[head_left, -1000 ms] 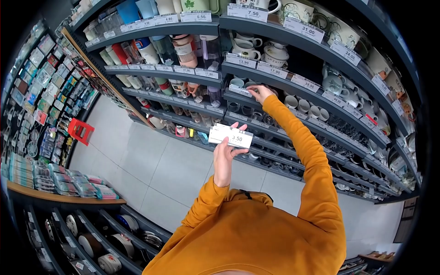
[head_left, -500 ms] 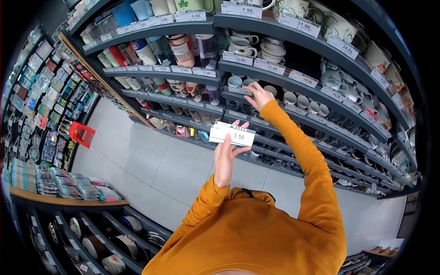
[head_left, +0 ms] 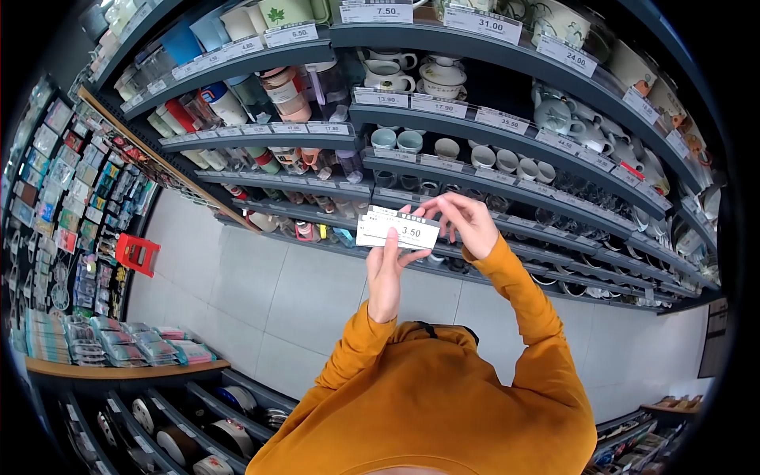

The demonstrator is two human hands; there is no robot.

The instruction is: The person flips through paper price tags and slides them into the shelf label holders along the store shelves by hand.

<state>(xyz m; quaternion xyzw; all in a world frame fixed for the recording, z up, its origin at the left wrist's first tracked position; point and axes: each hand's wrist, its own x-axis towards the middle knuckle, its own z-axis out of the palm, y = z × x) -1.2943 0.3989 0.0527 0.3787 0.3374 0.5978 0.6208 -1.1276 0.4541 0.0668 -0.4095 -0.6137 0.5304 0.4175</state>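
Note:
My left hand (head_left: 385, 273) grips a small stack of white price tags (head_left: 405, 231), thumb across the front and fingers behind. The front tag reads 3.50. Right beside the stack's upper right corner is my right hand (head_left: 467, 223), its fingers bent but apart, with nothing visible in them. Whether its fingertips touch the tags I cannot tell. Beyond the hands, pale blue cups (head_left: 384, 139) and grey-white cups (head_left: 507, 160) stand on a shelf with a price strip (head_left: 443, 164) along its edge.
Dark shelves hold teapots (head_left: 556, 115), a lidded pot (head_left: 442, 77), bottles (head_left: 283, 93) and mugs. A red stool (head_left: 137, 254) stands on the tiled floor (head_left: 305, 289) at left. Packaged goods (head_left: 119, 342) and pans (head_left: 176, 443) fill a low unit at lower left.
My right hand has come down from the cup shelf's price strip to beside the price tags. My left hand still holds the tags. The view has shifted slightly.

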